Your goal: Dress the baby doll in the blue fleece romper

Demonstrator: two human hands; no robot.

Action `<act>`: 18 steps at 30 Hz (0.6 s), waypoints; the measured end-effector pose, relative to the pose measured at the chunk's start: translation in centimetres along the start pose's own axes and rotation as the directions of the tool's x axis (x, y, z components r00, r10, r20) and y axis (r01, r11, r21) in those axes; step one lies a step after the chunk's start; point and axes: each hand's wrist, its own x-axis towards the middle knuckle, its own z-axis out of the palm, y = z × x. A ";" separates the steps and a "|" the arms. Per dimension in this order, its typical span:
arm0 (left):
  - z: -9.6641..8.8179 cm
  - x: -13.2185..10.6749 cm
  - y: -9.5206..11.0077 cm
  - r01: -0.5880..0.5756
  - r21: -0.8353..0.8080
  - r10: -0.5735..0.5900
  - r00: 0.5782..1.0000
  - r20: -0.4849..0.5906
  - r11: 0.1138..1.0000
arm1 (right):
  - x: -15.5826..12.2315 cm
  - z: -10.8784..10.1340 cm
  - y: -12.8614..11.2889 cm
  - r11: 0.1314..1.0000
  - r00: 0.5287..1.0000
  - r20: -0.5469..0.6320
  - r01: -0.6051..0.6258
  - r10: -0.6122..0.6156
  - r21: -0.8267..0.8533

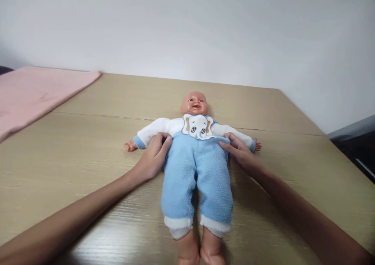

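Two bare hands are being held at the sides of a doll, which is being supported on its back in the middle of a table, its head being turned toward the wall and its feet being cut off by the lower edge of the view. A slip is being risked mainly at the blue garment: if its upper edge is being gripped more firmly on one side than the other, the cloth could end up being skewed, and the elephant patch could be crumpled along with it. With no weight being seen to pin the doll down, the whole body could also be dragged along the smooth tabletop by uneven tension. On the doll's right flank, the left hand is being kept narrow, its thumb being laid against the blue cloth and its fingers being curled beside the white sleeve; whether fabric is being caught between them cannot be told. By the right hand, the garment's edge is being pinched between thumb and fingers and spread outward from the body. Both forearms are being slanted inward from the lower corners, the thumbs being set nearest the viewer, and the doll is being framed between them.
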 end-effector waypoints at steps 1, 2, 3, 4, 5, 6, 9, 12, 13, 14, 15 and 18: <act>0.0 0.2 -0.2 0.005 -0.035 -0.005 1.000 -0.002 0.999 | 0.0 0.1 0.2 0.998 0.999 0.021 -0.026 0.025 0.051; 0.0 0.4 -0.4 0.015 -0.072 -0.015 1.000 0.001 0.997 | 0.1 0.2 0.4 0.996 0.999 0.038 -0.040 0.037 0.086; -0.1 0.5 -0.5 0.026 -0.107 -0.026 1.000 0.008 0.994 | 0.1 0.1 0.6 0.994 0.999 0.037 -0.038 0.035 0.099; -0.2 0.7 -0.7 0.035 -0.136 -0.033 0.999 0.015 0.990 | 0.2 0.1 0.7 0.996 1.000 0.020 -0.024 0.023 0.090; -0.3 0.9 -0.8 0.036 -0.156 -0.033 0.999 0.020 0.987 | 0.3 0.0 0.8 0.998 1.000 -0.011 -0.003 0.003 0.065; -0.4 1.0 -0.8 0.029 -0.168 -0.026 0.999 0.021 0.985 | 0.4 -0.1 0.9 0.999 0.999 -0.046 0.021 -0.020 0.036; -0.6 1.2 -0.9 -0.006 -0.164 0.009 1.000 0.019 0.986 | 0.7 -0.3 1.2 0.996 0.989 -0.123 0.073 -0.079 -0.047; -0.6 1.1 -1.0 -0.028 -0.110 0.030 0.999 0.019 0.994 | 0.7 0.1 1.5 0.985 0.974 -0.188 0.105 -0.130 -0.135; -0.5 1.0 -1.1 -0.035 -0.090 0.036 0.999 0.016 0.995 | 0.6 0.4 1.6 0.979 0.965 -0.213 0.119 -0.154 -0.168; -0.3 1.0 -1.2 -0.043 -0.070 0.044 0.999 0.006 0.997 | 0.5 0.7 1.7 0.971 0.954 -0.239 0.133 -0.180 -0.199; -0.2 0.9 -1.3 -0.057 -0.045 0.057 0.998 -0.008 0.997 | 0.4 1.1 1.7 0.962 0.942 -0.264 0.146 -0.206 -0.232; 0.3 0.8 -1.8 -0.117 0.069 0.122 0.991 -0.060 0.991 | 0.1 1.9 1.6 0.917 0.897 -0.324 0.180 -0.302 -0.356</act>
